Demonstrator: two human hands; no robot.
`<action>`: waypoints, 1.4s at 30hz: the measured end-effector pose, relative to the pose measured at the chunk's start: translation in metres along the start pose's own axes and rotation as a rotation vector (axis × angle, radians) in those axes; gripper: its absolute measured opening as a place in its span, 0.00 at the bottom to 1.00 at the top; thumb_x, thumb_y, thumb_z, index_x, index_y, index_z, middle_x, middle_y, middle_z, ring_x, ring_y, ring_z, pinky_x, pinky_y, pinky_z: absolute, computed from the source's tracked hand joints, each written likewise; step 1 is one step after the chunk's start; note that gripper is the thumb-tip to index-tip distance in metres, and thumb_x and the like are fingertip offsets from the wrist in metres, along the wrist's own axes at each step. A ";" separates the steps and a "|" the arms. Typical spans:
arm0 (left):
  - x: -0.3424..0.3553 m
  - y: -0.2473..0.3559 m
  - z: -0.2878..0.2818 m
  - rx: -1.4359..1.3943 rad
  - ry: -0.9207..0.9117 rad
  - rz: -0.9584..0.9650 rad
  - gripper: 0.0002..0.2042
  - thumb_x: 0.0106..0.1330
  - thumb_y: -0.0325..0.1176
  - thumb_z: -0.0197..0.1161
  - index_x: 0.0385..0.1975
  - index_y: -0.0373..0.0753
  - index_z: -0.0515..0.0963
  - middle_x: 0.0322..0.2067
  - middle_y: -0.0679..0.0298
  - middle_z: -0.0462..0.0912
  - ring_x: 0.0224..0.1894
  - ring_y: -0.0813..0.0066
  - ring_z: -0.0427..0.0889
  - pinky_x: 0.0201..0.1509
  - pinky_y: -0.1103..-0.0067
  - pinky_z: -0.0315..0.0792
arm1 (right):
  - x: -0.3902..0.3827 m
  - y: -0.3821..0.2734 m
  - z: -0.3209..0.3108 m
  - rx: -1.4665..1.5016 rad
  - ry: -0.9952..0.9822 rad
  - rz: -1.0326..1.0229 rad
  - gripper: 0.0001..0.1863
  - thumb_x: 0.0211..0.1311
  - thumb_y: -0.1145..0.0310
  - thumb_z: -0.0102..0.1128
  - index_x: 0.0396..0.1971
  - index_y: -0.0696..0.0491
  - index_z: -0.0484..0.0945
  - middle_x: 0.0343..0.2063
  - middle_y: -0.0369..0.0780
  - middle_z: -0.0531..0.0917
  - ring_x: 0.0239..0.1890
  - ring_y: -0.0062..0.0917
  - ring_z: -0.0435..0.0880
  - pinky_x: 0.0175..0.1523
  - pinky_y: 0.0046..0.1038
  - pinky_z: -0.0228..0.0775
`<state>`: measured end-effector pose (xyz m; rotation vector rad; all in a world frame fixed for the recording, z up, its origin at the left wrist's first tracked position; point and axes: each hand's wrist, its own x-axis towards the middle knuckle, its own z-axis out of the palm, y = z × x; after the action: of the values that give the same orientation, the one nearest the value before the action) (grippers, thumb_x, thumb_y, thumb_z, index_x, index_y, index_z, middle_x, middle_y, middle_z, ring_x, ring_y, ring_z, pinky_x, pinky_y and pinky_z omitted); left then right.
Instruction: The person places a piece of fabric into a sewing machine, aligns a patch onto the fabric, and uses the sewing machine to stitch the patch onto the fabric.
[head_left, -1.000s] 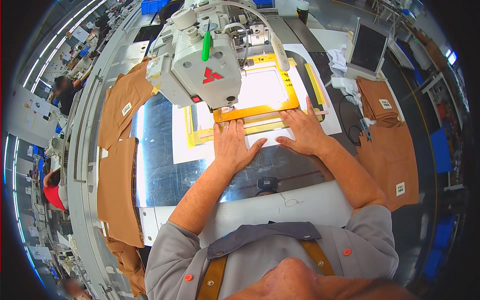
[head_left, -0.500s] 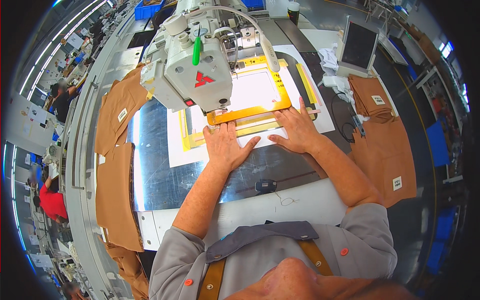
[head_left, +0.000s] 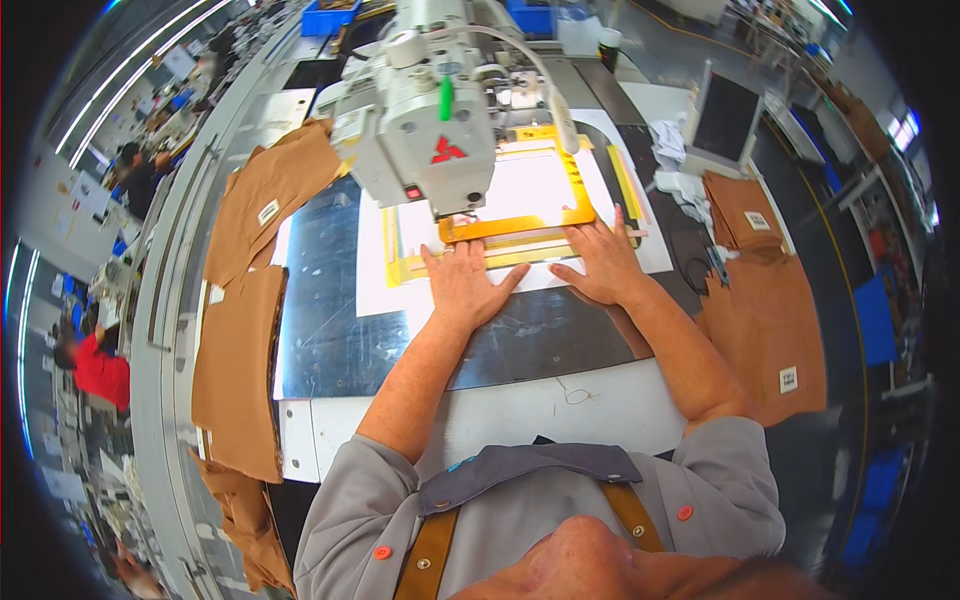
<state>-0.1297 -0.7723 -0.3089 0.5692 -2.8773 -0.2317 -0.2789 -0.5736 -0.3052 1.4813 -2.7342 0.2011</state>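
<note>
My left hand (head_left: 464,287) lies flat with its fingers spread on the near edge of a white sheet with a yellow-taped border (head_left: 405,270). Its fingertips reach up to the near bar of an orange-yellow frame (head_left: 520,226) beneath the head of a white industrial sewing machine (head_left: 430,140). To the right, my right hand (head_left: 607,265) is flat too, fingers spread, its fingertips at the frame's near right corner. Neither hand grips anything. Part of the frame's left side is hidden behind the machine head.
Brown fabric pieces with white labels are laid at the left (head_left: 240,365) and right (head_left: 765,330). A dark screen (head_left: 722,115) stands at the back right, beside crumpled white cloth (head_left: 690,200). Under the sheet is a shiny metal plate (head_left: 330,340). Other people work far left.
The view has shifted, so the machine and sheet appear farther right. Both hands stay flat by the frame. A small black object near the table's front edge no longer shows.
</note>
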 end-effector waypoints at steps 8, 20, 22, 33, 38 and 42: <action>-0.001 0.000 0.000 -0.026 0.001 -0.061 0.50 0.63 0.80 0.42 0.64 0.36 0.75 0.57 0.47 0.79 0.64 0.49 0.75 0.73 0.33 0.36 | -0.001 0.007 0.016 -0.015 0.107 0.025 0.42 0.70 0.35 0.48 0.70 0.55 0.68 0.72 0.47 0.66 0.78 0.45 0.54 0.74 0.67 0.38; -0.006 -0.014 -0.002 0.009 0.009 -0.071 0.53 0.65 0.77 0.40 0.74 0.31 0.59 0.75 0.52 0.60 0.79 0.51 0.53 0.76 0.37 0.34 | 0.004 -0.007 0.014 -0.159 0.029 0.223 0.40 0.73 0.36 0.45 0.70 0.53 0.69 0.67 0.50 0.72 0.78 0.50 0.52 0.74 0.67 0.39; -0.008 -0.023 -0.006 0.053 -0.046 -0.049 0.53 0.64 0.78 0.40 0.74 0.33 0.60 0.76 0.52 0.59 0.80 0.49 0.47 0.76 0.37 0.33 | 0.003 -0.009 0.013 -0.148 0.013 0.234 0.43 0.72 0.34 0.43 0.69 0.59 0.69 0.70 0.52 0.68 0.78 0.50 0.51 0.76 0.65 0.37; -0.066 -0.267 -0.081 0.066 0.398 -0.529 0.14 0.63 0.46 0.71 0.40 0.43 0.87 0.45 0.57 0.85 0.50 0.56 0.83 0.51 0.61 0.77 | 0.004 0.016 0.033 -0.180 0.130 0.316 0.49 0.73 0.33 0.41 0.73 0.66 0.58 0.77 0.50 0.55 0.79 0.44 0.50 0.79 0.57 0.34; -0.122 -0.365 -0.097 -0.183 0.284 -0.704 0.08 0.55 0.36 0.75 0.31 0.39 0.89 0.33 0.53 0.89 0.39 0.53 0.88 0.47 0.64 0.81 | -0.001 0.020 0.034 -0.172 0.136 0.308 0.47 0.74 0.35 0.42 0.72 0.65 0.58 0.76 0.51 0.57 0.79 0.44 0.51 0.79 0.57 0.34; -0.125 -0.372 -0.094 -0.111 0.235 -0.606 0.06 0.54 0.31 0.72 0.30 0.38 0.89 0.32 0.52 0.89 0.38 0.54 0.88 0.47 0.64 0.81 | -0.001 0.024 0.040 -0.170 0.181 0.300 0.46 0.75 0.37 0.43 0.72 0.65 0.60 0.75 0.51 0.59 0.79 0.45 0.53 0.79 0.57 0.37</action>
<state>0.1381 -1.0738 -0.3095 1.3327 -2.3776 -0.3774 -0.2969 -0.5648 -0.3470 0.9593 -2.7319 0.0983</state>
